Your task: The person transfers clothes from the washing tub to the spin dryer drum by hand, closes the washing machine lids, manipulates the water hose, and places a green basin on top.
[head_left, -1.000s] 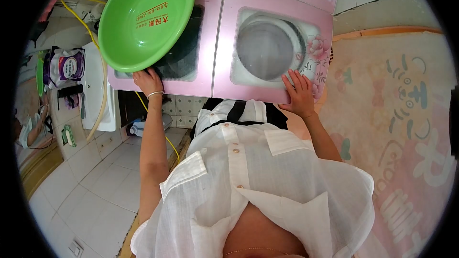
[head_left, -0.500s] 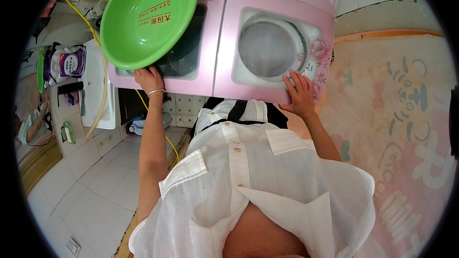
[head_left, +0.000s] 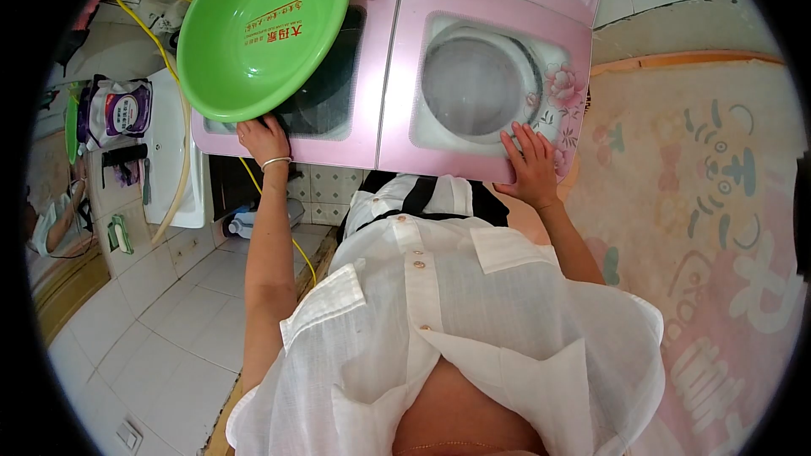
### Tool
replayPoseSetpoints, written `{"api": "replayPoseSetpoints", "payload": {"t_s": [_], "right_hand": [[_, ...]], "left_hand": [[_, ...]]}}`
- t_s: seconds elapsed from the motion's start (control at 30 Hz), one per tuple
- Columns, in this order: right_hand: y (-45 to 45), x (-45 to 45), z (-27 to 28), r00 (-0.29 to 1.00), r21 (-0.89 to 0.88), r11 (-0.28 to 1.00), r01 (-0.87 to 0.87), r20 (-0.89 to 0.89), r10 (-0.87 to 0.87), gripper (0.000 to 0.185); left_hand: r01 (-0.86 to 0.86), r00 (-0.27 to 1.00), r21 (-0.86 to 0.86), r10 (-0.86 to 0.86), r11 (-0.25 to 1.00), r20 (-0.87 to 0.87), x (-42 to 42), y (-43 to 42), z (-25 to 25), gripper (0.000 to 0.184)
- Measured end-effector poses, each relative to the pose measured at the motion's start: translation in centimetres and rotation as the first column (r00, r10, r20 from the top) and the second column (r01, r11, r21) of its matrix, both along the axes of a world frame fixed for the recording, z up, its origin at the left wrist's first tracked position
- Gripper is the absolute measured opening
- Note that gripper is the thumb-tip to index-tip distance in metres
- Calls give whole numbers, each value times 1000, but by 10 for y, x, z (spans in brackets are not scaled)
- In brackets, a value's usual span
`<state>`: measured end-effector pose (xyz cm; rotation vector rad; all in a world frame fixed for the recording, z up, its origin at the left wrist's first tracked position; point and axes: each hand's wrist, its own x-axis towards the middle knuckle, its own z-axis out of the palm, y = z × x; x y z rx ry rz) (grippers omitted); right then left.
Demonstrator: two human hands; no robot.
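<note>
A pink twin-tub washing machine stands before me, with two lids that have see-through windows. On its left lid sits a large green plastic basin, bare inside apart from red printed lettering. My left hand, with a bracelet at the wrist, rests on the machine's front edge just below the basin's rim; its fingertips are partly hidden there. My right hand lies on the front right corner of the right lid, fingers spread over the flower print. Neither hand holds anything that I can see.
Left of the machine is a white sink with a pale hose over it. A yellow hose runs behind. A purple and white package is beside the sink. Bottles stand low down. At right is a sheet-like surface with printed cartoons.
</note>
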<state>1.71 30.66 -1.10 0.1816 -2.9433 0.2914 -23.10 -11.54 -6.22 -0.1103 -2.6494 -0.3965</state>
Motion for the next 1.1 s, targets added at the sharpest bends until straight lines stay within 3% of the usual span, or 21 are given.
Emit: {"api": "replayPoseSetpoints", "payload": {"t_s": [0.37,0.77,0.87,0.93,1.1], "right_hand": [[1,1,0,1000,-12,1000,2,18,-2,86],[1,1,0,1000,-18,1000,6,13,-6,86],[1,1,3,997,-37,999,11,71,-9,87],[2,1,3,998,-31,999,10,58,-9,87],[2,2,3,997,-17,1000,10,72,-8,89]], "left_hand": [[9,999,1,-9,1000,-39,-1,0,-1,41],[3,1000,-5,-3,1000,-12,0,0,3,41],[29,998,59,-32,998,55,0,2,3,42],[35,998,1,-35,999,-55,0,1,1,42],[14,1000,-19,-15,1000,-14,0,-1,-2,42]]}}
